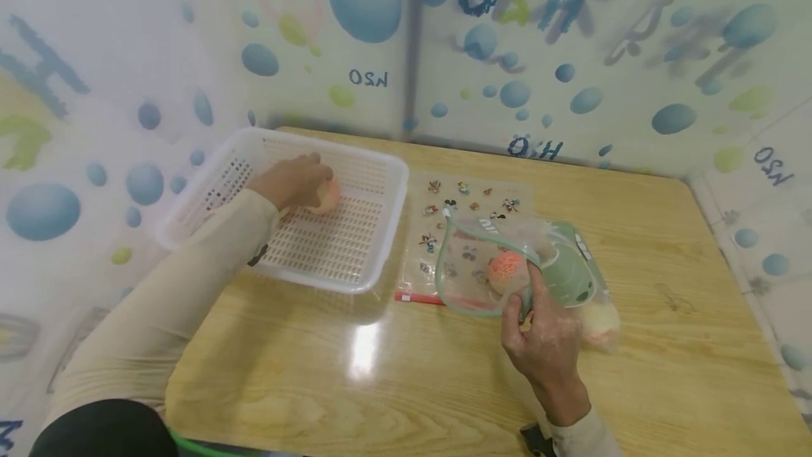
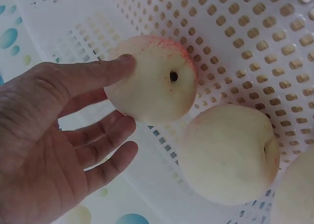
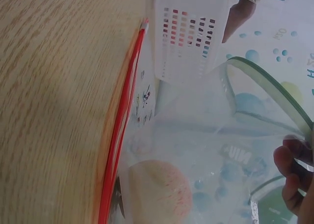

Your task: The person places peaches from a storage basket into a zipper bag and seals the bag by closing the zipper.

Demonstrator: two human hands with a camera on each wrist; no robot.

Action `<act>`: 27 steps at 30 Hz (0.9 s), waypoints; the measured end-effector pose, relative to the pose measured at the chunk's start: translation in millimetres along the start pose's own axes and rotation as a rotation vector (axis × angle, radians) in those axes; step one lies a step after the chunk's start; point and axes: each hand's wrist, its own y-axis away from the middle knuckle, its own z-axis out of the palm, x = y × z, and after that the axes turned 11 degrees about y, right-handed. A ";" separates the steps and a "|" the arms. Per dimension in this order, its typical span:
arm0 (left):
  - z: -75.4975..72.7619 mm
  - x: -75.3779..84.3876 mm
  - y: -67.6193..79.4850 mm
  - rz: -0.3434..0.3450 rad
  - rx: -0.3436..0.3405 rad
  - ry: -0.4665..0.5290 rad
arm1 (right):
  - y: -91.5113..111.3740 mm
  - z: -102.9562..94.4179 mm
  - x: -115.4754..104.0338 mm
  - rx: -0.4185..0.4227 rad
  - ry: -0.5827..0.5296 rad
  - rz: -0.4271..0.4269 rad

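My left hand reaches into the white basket and grips a peach between thumb and fingertips. Two more pale peaches, a whole one and a partly cut-off one, sit beside it in the left wrist view. On the right, my right hand pinches the green-edged rim of a clear zip bag, whose mouth gapes toward the basket. Inside that bag shows a reddish peach.
Under the clear bag lies a flat cartoon-printed bag with a red slider zip. To the right, a green-printed bag lies with a pale fruit showing through clear plastic. The wooden table meets patterned walls behind.
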 end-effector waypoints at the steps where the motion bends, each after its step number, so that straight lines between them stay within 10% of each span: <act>1: 0.3 0.1 -1.0 0.008 0.004 -0.014 | 0.4 -0.3 0.1 -0.003 -0.001 0.000; 27: 2.5 10.5 -11.0 0.080 0.108 -0.182 | 2.1 -4.3 4.1 0.000 0.004 -0.011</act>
